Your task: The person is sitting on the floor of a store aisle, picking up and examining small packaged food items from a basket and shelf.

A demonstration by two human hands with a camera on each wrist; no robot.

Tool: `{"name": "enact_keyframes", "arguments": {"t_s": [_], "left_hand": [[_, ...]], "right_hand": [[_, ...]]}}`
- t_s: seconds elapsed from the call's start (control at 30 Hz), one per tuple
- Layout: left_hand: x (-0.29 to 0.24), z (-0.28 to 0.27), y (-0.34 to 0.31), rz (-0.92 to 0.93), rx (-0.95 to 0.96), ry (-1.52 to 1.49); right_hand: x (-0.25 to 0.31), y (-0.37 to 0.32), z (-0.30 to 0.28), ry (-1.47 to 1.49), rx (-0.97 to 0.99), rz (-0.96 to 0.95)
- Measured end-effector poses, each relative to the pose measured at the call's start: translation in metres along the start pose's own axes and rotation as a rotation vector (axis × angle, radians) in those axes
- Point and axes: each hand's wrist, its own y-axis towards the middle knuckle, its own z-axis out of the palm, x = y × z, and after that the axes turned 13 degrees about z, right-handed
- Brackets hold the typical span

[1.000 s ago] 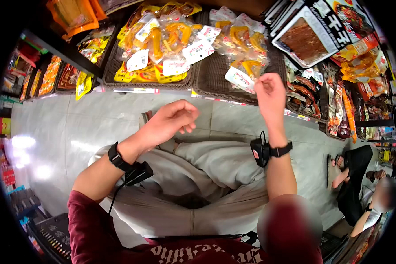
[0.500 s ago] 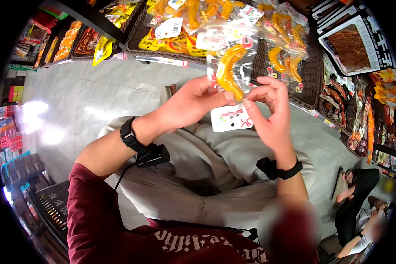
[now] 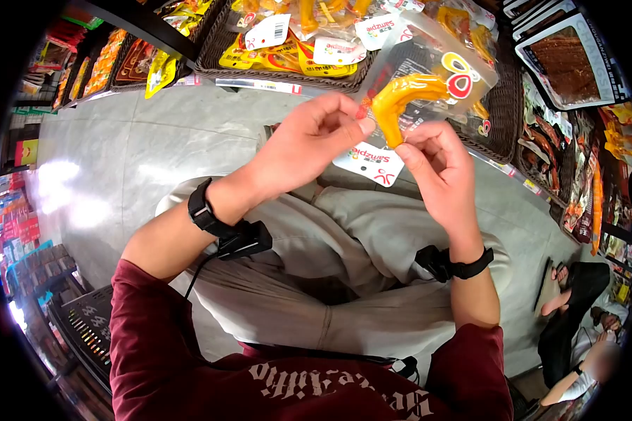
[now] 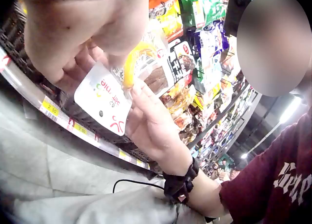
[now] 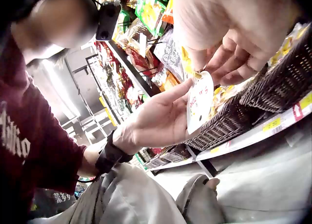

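Observation:
A clear snack packet (image 3: 432,59) holds a curved, glossy yellow piece of food (image 3: 393,102). Its white label flap (image 3: 369,164) hangs toward me, between my hands. With thumb and fingers my left hand (image 3: 312,140) pinches the packet's left side. At the lower end of the yellow piece, my right hand (image 3: 439,175) pinches the packet between thumb and forefinger. In the left wrist view the white label (image 4: 104,98) faces the camera, beside my right hand's thumb. The right wrist view shows my left palm (image 5: 158,114) turned up behind the label.
Wicker baskets (image 3: 288,78) of similar packets line a low shelf with price tags (image 3: 260,86). A large black-framed packet (image 3: 565,59) stands at the right. My crossed legs (image 3: 316,245) are below my hands. Another person (image 3: 576,302) sits at the far right.
A second ago both hands were apart, the right at the basket's packets. Then both came to hold one packet before me. Since half a second ago, it has tilted with its top toward the right.

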Motion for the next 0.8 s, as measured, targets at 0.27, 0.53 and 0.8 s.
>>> {"name": "enact_keyframes", "arguments": {"t_s": [0.27,0.53,0.8], "left_hand": [[-0.011,-0.001,-0.004,0.027,0.167,0.12],[-0.005,0.004,-0.01,-0.119,0.163,-0.018],[-0.015,0.005,-0.005,-0.074,0.035,-0.047]], "right_hand": [[-0.006,-0.001,0.013,0.068,-0.008,-0.004],[0.01,0.002,0.014,-0.486,-0.038,-0.35],[-0.005,0.004,0.012,-0.037,-0.166,-0.062]]}}
